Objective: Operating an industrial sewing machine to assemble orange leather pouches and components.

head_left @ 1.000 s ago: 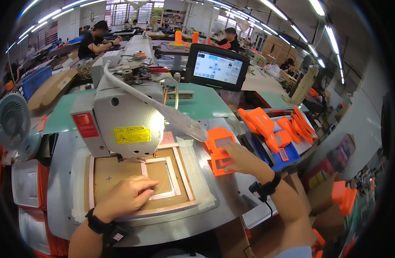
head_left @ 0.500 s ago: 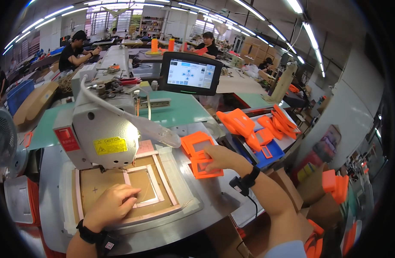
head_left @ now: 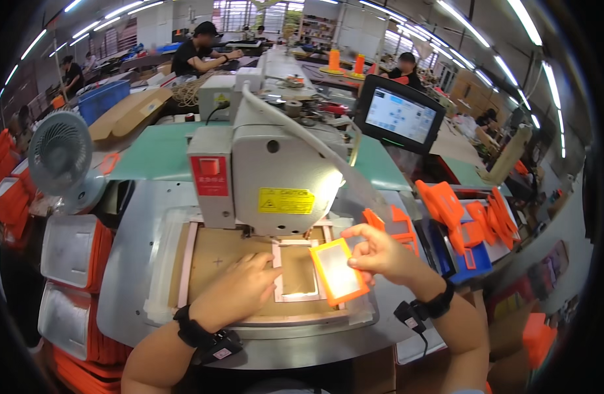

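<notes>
A small orange-bordered rectangle with a clear window is pinched by its right edge in my right hand. It hangs tilted over the right side of a tan sewing template with pale strips round its edges. My left hand rests on that template, its fingers stretched out and nothing in them. Beside its fingertips sits a smaller rectangular frame of pale strips. Behind both hands stands the head of a grey industrial sewing machine, its lamp lit.
More orange-framed pieces lie right of the template. A blue tray with orange parts stands beyond them. At left are stacked orange-edged panels and a fan. A control screen stands behind; other people work at far tables.
My right hand has brought one orange-framed piece leftward from the pile to above the template. My left hand stays on the template. The view has swung to the left.
</notes>
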